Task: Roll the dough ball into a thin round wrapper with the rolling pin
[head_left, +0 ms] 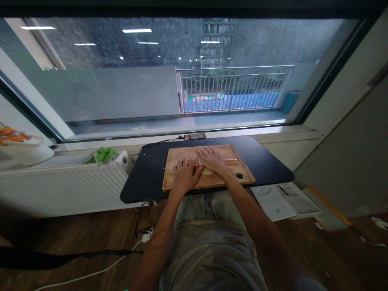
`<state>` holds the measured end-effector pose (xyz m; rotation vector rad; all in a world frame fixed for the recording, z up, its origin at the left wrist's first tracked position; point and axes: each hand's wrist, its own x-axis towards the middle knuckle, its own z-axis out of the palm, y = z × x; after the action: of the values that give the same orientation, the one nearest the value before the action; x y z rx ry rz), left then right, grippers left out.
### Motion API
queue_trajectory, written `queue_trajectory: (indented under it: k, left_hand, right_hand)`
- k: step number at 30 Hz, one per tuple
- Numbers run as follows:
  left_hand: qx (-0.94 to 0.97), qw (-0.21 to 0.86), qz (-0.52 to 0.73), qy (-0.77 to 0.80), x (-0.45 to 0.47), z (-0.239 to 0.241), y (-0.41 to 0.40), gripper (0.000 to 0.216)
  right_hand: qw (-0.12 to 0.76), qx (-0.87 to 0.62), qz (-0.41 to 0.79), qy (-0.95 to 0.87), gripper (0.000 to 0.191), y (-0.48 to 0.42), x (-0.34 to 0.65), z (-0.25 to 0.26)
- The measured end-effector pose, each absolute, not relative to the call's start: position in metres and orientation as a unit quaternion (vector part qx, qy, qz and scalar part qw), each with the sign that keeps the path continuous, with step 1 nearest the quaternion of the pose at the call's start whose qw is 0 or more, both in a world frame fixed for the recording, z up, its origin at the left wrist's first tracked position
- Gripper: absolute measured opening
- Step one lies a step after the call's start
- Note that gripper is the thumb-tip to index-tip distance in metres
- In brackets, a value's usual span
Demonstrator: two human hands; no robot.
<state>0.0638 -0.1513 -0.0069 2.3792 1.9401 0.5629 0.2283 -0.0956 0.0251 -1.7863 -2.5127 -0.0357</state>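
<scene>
A wooden cutting board (200, 152) lies on a small dark table. Across it runs a wooden rolling pin (231, 161), its right end bare and its middle mostly covered by my hands. My left hand (185, 173) rests over the pin's left part with bent fingers, the thumb pointing toward the other hand. Flat on the pin, my right hand (212, 160) has its fingers stretched forward and to the left. A pale piece of flattened dough (207, 171) peeks out just below the pin, partly hidden by my hands.
The dark tabletop (266, 157) carries small white crumbs. A phone-like flat device (195, 136) with a cable sits at its back edge, by the window. A radiator (75, 182) with a green cloth (104, 154) stands left. White cable (91, 277) crosses the floor.
</scene>
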Motion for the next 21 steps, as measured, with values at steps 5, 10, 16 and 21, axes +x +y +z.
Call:
queue_trajectory:
  k: [5, 10, 16, 21]
  left_hand:
    - [0.764, 0.004, 0.146, 0.629, 0.063, -0.006, -0.151, 0.058]
    - [0.771, 0.013, 0.132, 0.623, 0.061, -0.006, -0.152, 0.054]
    - [0.77, 0.004, 0.124, 0.626, 0.061, -0.004, -0.153, 0.058]
    - [0.777, -0.003, 0.136, 0.614, 0.061, -0.005, -0.152, 0.057]
  right_hand:
    - [0.103, -0.615, 0.02, -0.782, 0.064, -0.113, 0.199, 0.022]
    - [0.16, -0.607, 0.014, -0.778, 0.065, -0.144, 0.181, 0.013]
    - [0.154, -0.614, -0.011, -0.774, 0.06, -0.143, 0.187, 0.013]
    - [0.119, -0.626, -0.019, -0.771, 0.058, -0.12, 0.192, 0.023]
